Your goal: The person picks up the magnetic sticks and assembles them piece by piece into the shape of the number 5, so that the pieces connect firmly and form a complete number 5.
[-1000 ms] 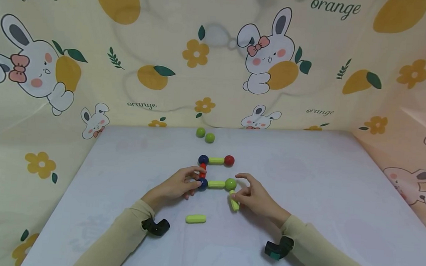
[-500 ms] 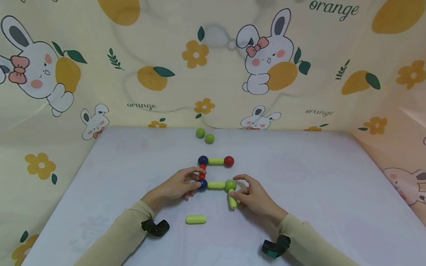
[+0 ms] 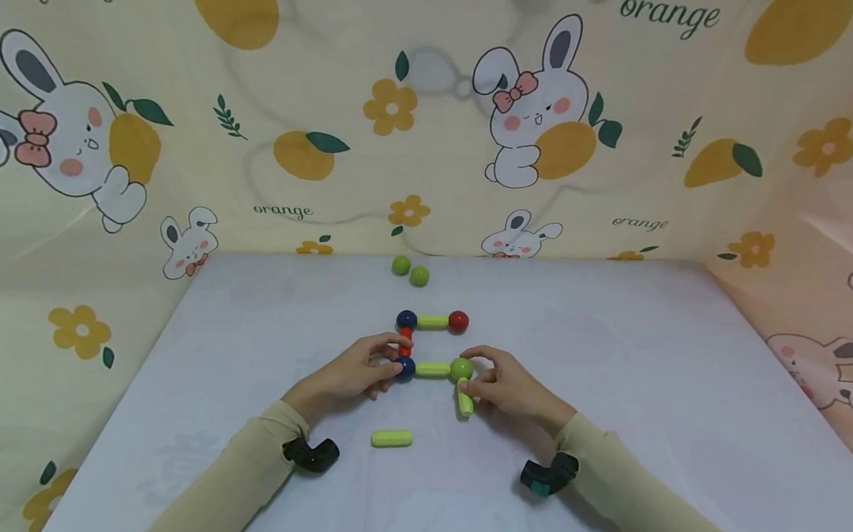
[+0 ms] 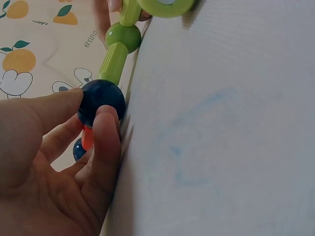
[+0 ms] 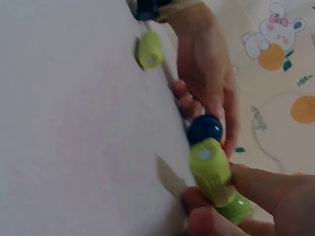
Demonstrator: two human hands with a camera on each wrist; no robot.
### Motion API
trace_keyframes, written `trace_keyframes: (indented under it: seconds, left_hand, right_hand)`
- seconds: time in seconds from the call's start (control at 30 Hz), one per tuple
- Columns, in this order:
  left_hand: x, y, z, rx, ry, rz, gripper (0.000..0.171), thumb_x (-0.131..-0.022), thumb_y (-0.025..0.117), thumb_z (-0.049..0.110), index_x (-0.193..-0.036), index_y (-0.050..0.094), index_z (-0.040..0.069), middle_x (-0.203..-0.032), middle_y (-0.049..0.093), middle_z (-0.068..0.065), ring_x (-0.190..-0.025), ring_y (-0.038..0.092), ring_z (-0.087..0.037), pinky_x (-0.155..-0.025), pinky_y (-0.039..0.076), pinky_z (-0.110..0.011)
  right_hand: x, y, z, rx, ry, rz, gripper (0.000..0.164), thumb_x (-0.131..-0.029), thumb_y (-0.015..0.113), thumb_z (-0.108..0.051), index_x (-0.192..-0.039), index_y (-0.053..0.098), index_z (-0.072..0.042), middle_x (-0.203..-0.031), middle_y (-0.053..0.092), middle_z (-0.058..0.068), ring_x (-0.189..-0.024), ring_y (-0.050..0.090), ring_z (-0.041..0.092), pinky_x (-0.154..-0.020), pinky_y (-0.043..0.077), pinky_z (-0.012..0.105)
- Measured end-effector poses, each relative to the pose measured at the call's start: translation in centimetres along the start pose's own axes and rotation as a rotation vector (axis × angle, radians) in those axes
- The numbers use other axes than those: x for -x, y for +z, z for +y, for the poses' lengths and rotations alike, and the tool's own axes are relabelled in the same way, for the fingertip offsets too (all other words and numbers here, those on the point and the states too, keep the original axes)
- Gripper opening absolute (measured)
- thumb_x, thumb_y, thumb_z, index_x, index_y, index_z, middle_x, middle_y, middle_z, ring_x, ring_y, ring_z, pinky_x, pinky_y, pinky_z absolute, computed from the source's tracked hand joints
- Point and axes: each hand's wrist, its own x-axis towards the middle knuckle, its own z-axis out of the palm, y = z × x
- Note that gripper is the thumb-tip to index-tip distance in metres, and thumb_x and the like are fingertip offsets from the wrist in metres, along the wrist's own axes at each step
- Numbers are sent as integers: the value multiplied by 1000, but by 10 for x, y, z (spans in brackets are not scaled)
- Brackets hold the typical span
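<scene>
Left hand [image 3: 354,373] pinches the dark blue ball [image 3: 404,369] on the white table [image 3: 650,384]; right hand [image 3: 510,388] grips the lime rod [image 3: 465,402] under the green ball [image 3: 461,368]. A crooked push could pop the joint apart.

You see a dark blue ball [image 3: 404,369], a lime green rod [image 3: 433,369] and a green ball [image 3: 460,369]; the worktop [image 3: 650,384] is pale lilac; your backdrop [image 3: 259,102] is cream with rabbits and oranges.
</scene>
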Motion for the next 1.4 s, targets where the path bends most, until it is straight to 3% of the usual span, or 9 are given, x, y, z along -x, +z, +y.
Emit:
trace_keyframes:
  seconds: [0.2, 0.4, 0.63, 0.8, 1.03, 1.23, 1.4]
  left_hand:
    - [0, 2, 1, -3, 17, -9, 43, -104, 54, 9, -146, 47, 12, -127, 55, -18, -65, 55, -15, -56, 50, -23]
    - [1, 2, 2, -3, 6, -19, 42, -104, 54, 9, -146, 48, 14, -125, 54, -17, -66, 56, -15, -58, 50, -24]
    - [2, -6, 0, 9, 23, -65, 45, -105, 52, 11, -149, 44, 13, -131, 53, -19, -73, 59, -15, -61, 52, -24]
    - [2, -13, -6, 40, 24, -92, 45, -107, 50, 16, -151, 41, 13, -130, 58, -20, -79, 63, -15, -64, 55, -24]
    - [3, -25, -4, 75, -42, -35, 44, -108, 48, 18, -152, 40, 18, -125, 62, -15, -81, 62, -18, -66, 54, -25]
    - [0, -36, -2, 52, -53, 27, 46, -108, 48, 19, -153, 39, 16, -128, 63, -18, -80, 63, -17, -66, 55, -26]
    - [-7, -44, 3, 19, -31, 42, 46, -108, 47, 19, -152, 38, 11, -129, 62, -22, -79, 63, -17, -65, 56, -27]
  right_hand:
    - [-10, -8, 1, 62, 22, -34, 46, -99, 65, -25, -139, 53, -7, -60, 56, 0, -54, 50, 13, -54, 38, 24]
    - [-14, -11, 6, 51, -2, -62, 44, -99, 65, -27, -137, 55, -7, -56, 56, 0, -51, 51, 13, -51, 37, 23]
    - [-14, -9, 6, 26, -36, -71, 47, -99, 65, -29, -138, 54, -6, -54, 57, -1, -48, 51, 10, -47, 35, 21]
    - [-14, -6, 8, 22, -6, -60, 47, -99, 66, -30, -138, 54, -7, -54, 57, 0, -47, 50, 11, -47, 34, 22]
    - [-16, -6, 6, 39, -19, -48, 46, -98, 67, -29, -137, 55, -7, -54, 57, -1, -47, 50, 11, -47, 35, 21]
    - [-17, -6, 5, 49, -13, -36, 47, -99, 66, -31, -138, 56, -7, -54, 57, -1, -46, 49, 11, -47, 35, 21]
    - [-17, -5, 4, 63, -12, -32, 44, -100, 63, -31, -137, 56, -8, -53, 57, -1, -45, 49, 11, -46, 35, 21]
